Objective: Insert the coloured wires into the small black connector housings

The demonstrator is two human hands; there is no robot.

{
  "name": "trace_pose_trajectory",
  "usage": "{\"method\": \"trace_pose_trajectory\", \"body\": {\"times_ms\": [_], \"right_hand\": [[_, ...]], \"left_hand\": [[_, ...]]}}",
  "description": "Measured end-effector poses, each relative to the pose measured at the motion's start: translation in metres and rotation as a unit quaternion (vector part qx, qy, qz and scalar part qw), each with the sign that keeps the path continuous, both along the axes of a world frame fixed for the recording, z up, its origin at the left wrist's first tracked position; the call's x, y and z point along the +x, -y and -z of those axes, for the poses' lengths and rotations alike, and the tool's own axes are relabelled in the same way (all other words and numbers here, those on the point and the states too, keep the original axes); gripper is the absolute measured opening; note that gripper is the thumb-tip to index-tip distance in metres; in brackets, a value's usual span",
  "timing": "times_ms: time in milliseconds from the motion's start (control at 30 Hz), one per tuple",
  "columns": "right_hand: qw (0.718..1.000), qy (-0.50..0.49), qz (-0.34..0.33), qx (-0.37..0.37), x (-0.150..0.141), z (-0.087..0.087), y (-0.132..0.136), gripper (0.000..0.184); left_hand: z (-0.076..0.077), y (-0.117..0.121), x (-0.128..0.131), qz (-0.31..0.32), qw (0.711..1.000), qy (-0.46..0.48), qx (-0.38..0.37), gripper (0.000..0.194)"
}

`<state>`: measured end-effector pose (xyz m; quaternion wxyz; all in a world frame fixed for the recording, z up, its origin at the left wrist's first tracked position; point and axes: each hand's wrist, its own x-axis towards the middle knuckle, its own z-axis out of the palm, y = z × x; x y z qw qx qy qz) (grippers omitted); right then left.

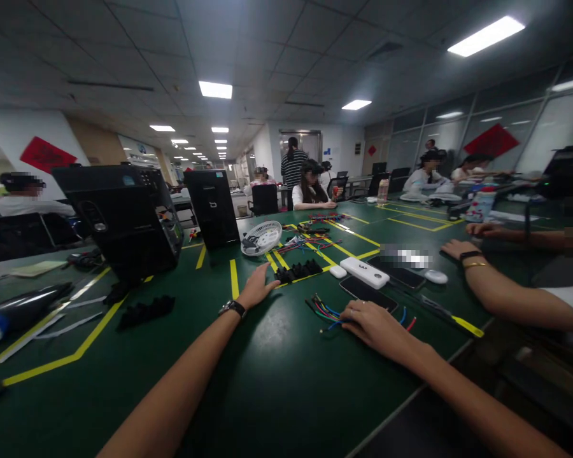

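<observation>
My right hand (375, 324) is closed over a bundle of thin coloured wires (325, 310) on the green table. Red, green, yellow and blue ends stick out past the fingertips, and a few more show on the other side; the palm hides the middle. My left hand (258, 286) has a black wristband and lies farther forward, fingers stretched and holding nothing. Just beyond its fingertips is a row of black bundled pieces (298, 271), whose kind I cannot make out. A dark phone (367, 292) sits right behind my right hand.
Behind lie a white power bank (364, 272), a white plastic basket (261, 238) and loose wires (310, 243). Two black computer cases (124, 222) stand left. At right, a co-worker's arm (501, 289) rests by a white mouse (436, 277) and a yellow-handled tool (465, 326).
</observation>
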<state>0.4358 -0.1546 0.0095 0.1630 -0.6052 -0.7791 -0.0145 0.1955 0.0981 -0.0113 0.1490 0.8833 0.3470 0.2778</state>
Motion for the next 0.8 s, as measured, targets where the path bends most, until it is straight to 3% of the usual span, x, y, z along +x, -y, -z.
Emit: {"method": "trace_pose_trajectory", "body": {"times_ms": [233, 500, 667, 800], "right_hand": [[0.991, -0.110, 0.078, -0.018, 0.016, -0.013, 0.001, 0.025], [0.965, -0.224, 0.097, -0.092, 0.021, -0.030, -0.016, 0.027], [0.957, -0.247, 0.138, -0.068, 0.029, -0.034, -0.028, 0.028], [0.960, -0.207, 0.183, -0.035, 0.032, -0.031, -0.038, 0.027]], "left_hand": [[0.012, -0.011, 0.034, -0.039, 0.999, -0.033, -0.004, 0.050], [0.020, 0.001, 0.019, -0.021, 0.999, 0.022, 0.031, 0.042], [0.017, 0.019, 0.007, -0.030, 0.999, 0.018, 0.030, 0.042], [0.014, 0.034, -0.004, -0.028, 0.999, 0.020, 0.039, 0.043]]}}
